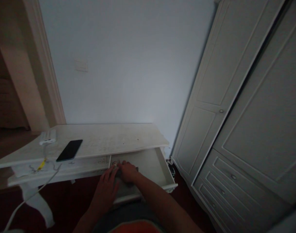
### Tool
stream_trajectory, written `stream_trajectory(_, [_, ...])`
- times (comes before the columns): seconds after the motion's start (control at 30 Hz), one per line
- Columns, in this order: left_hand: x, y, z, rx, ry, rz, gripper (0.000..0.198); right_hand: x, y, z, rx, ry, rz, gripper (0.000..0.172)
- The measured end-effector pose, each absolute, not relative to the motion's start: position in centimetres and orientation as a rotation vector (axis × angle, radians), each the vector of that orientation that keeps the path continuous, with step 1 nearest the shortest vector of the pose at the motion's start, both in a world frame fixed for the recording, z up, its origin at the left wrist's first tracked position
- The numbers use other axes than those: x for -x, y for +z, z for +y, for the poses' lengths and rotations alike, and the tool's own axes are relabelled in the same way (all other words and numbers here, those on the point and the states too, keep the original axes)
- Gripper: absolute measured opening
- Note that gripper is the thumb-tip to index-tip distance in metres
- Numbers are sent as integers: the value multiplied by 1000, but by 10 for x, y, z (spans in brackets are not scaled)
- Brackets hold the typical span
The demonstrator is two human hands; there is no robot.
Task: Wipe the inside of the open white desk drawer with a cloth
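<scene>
Both hands reach into the open right drawer (159,165) of a white desk (109,137). My left hand (106,189) lies over the drawer's front edge with its fingers stretched forward. My right hand (127,171) is curled over a small dark object (135,169) near the drawer's left side; a small shiny item (115,164) shows at my fingertips. Dim light hides what the object is.
A black phone (69,150) lies on the desk top beside a white charger block (48,137), whose cable (31,194) with a yellow tag hangs down the front. A tall white wardrobe (235,113) stands at the right. A pale wall is behind.
</scene>
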State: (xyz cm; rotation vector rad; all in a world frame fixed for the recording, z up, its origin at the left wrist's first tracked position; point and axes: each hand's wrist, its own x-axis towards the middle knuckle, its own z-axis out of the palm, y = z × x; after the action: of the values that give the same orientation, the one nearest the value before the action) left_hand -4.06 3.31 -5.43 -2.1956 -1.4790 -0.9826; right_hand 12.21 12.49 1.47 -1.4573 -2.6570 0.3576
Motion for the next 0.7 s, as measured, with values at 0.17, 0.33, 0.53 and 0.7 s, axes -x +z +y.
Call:
stream_trajectory(0.17, [43,-55,31,2170,-984,-1417,49,-200,19,118,1031,408,-3153,53])
stream_trajectory(0.33, [42,-60,33,2158,-999,-1378,43,-267,33,132,1759,123,-2664,57])
stream_trajectory(0.53, [41,-48,28,2255,-902,-1386,31,-186,23,144,2023,16,-2291,56])
stream_trajectory(0.7, [36,-32,19,2347,-846,-1409,36,-102,8,124,1577,126,-2576,63])
